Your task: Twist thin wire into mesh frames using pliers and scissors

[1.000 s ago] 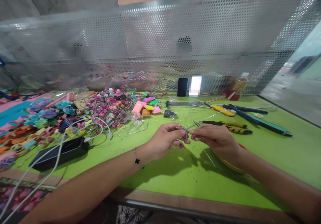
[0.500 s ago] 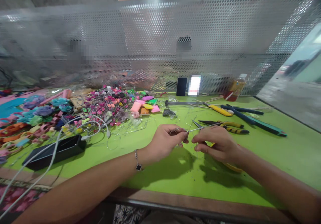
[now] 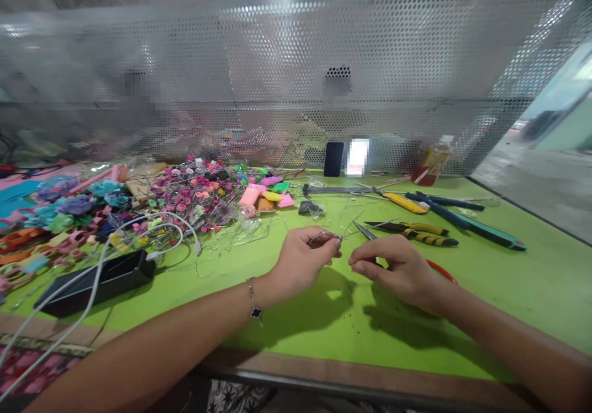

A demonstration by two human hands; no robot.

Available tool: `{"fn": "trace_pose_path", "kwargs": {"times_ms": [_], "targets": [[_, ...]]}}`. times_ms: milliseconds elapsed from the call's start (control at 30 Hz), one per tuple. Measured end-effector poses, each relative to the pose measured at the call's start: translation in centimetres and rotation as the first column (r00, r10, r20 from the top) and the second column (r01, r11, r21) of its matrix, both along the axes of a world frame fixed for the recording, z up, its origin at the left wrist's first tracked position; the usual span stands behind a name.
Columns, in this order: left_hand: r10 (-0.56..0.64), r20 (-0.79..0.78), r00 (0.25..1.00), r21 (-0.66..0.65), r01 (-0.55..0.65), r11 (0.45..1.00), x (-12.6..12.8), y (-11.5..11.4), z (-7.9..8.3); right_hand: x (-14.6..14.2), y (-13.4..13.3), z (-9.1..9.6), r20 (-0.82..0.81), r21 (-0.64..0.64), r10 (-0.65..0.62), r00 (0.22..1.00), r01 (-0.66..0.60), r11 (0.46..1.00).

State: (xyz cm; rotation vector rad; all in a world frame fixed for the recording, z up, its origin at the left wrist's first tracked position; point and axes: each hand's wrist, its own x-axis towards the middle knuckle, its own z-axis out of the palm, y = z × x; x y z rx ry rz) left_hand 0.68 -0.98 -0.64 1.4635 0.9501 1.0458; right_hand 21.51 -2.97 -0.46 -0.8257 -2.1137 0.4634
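My left hand [image 3: 308,256] is closed in a pinch around a small bundle of thin metal wire [image 3: 340,238]. Loose wire ends fan out from it to the upper right. Just to the right, my right hand [image 3: 391,271] has its thumb and index finger pressed together; whatever lies between them is too small to make out. Partly hidden beneath that hand is a tool with a pointed metal tip [image 3: 365,231] and a curved orange-red handle [image 3: 441,271]. Behind it lie pliers with yellow-and-black handles [image 3: 430,234].
Stemmed pink and purple pieces [image 3: 189,194] form a pile at back left, beside coloured clay-like packets [image 3: 252,195]. A black box [image 3: 99,283] with white cables lies at left. Yellow-handled [image 3: 407,203] and teal-handled tools [image 3: 490,231] lie right, near a bottle [image 3: 432,163] and a phone [image 3: 333,159].
My right hand has moved slightly left and down, off the twisted wire it was touching. The wire ends now stand spread apart. My left hand keeps its pinch.
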Motion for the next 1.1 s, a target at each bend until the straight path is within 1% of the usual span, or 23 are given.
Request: {"fn": "trace_pose_path", "kwargs": {"times_ms": [100,167,300,400,500,567,667,733,767,833,867,900,967,1033,1100], "targets": [[0.030,-0.004,1.000,0.024,-0.030,0.999,0.0,0.1,-0.1,-0.3,-0.3,0.4,0.015,-0.018,-0.092,0.996,0.092,0.996],[0.026,-0.009,1.000,0.043,-0.026,0.999,0.1,0.0,-0.2,-0.6,-0.4,0.6,0.026,-0.019,-0.141,0.990,0.142,0.990],[0.022,-0.060,0.998,0.105,-0.016,0.994,0.2,-0.2,-0.3,-1.1,-0.5,0.2,0.019,-0.053,-0.186,0.982,0.187,0.981],[0.054,-0.108,0.993,0.176,-0.034,0.984,0.2,-0.3,-0.4,-1.4,-0.4,-0.2,0.005,-0.123,-0.224,0.975,0.222,0.967],[0.077,-0.145,0.986,0.245,-0.039,0.969,0.2,-0.4,-0.5,-1.6,-0.4,-0.2,0.011,-0.221,-0.261,0.965,0.257,0.941],[0.086,-0.165,0.983,0.293,-0.034,0.955,0.3,-0.4,-0.5,-1.7,-0.4,0.0,0.004,-0.282,-0.265,0.964,0.255,0.925],[0.095,-0.176,0.980,0.346,-0.028,0.938,0.5,-0.4,-0.5,-1.9,-0.4,0.4,-0.049,-0.356,-0.252,0.967,0.218,0.909],[0.094,-0.167,0.982,0.330,-0.034,0.943,0.6,-0.3,-0.6,-2.1,-0.4,0.5,-0.090,-0.415,-0.238,0.967,0.181,0.892],[0.092,-0.146,0.985,0.297,-0.045,0.954,0.6,-0.3,-0.6,-2.1,-0.4,0.4,-0.107,-0.448,-0.227,0.968,0.157,0.880],[0.088,-0.079,0.993,0.196,-0.071,0.978,0.5,0.0,-0.7,-2.0,-0.3,0.2,-0.132,-0.502,-0.204,0.970,0.112,0.858],[0.088,-0.044,0.995,0.142,-0.081,0.986,0.4,0.2,-0.8,-1.9,-0.3,0.1,-0.134,-0.509,-0.196,0.972,0.102,0.855],[0.087,-0.018,0.996,0.096,-0.085,0.992,0.3,0.3,-0.8,-1.8,-0.2,-0.1,-0.125,-0.496,-0.190,0.974,0.105,0.862],[0.079,0.006,0.997,0.027,-0.080,0.996,0.1,0.6,-0.8,-1.5,-0.2,-0.2,-0.079,-0.404,-0.185,0.980,0.138,0.904],[0.065,0.026,0.998,-0.030,-0.064,0.998,-0.1,0.8,-0.7,-1.1,0.0,-0.2,-0.035,-0.250,-0.165,0.986,0.151,0.956],[0.045,0.058,0.997,-0.068,-0.041,0.997,-0.1,0.8,-0.6,-0.8,0.2,-0.3,-0.029,-0.100,-0.132,0.991,0.129,0.987]]}}
